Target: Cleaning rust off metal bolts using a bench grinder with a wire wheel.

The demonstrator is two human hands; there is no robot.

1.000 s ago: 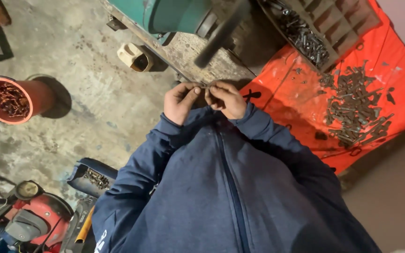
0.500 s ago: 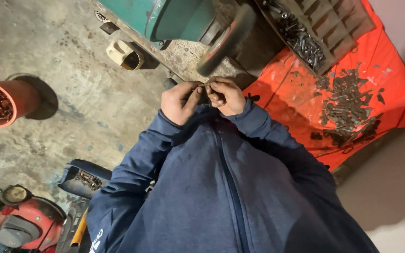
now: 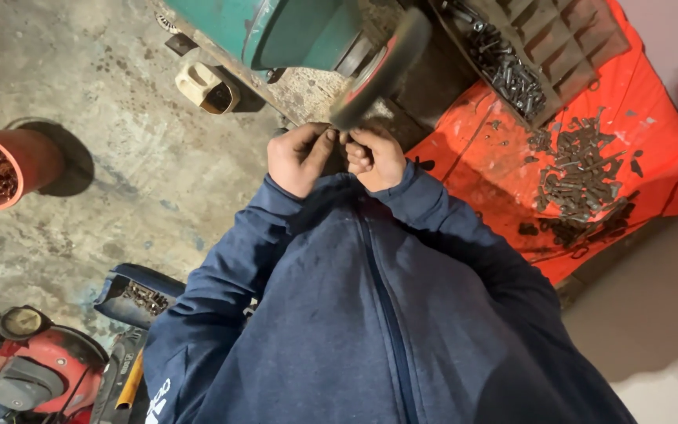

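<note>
Both hands meet right at the rim of the grinding wheel (image 3: 382,67), which sits on the green bench grinder (image 3: 292,31). The left hand (image 3: 300,157) is curled, thumb and forefinger pinched together at the wheel's lower edge; the right hand (image 3: 374,155) is closed into a loose fist beside it, fingertips touching the left ones. Something small is pinched between them, but it is too small and too hidden to make out.

To the right, an orange cloth (image 3: 496,165) covers a low surface, and a loose heap of dark bolts and screws (image 3: 582,173) lies spread on it. Above that, a dark compartmented tray (image 3: 574,39) leans tilted; one of its slots holds a pile of bolts (image 3: 504,71), and the other slots look dim.

On the concrete floor (image 3: 111,141) at far left stands a reddish bucket (image 3: 29,153) filled with rusty brown scrap pieces. Near the person's left elbow, a dark blue tub (image 3: 131,286) holds a few small metal parts. A cream plastic piece (image 3: 205,86) lies beside the grinder's base.
</note>
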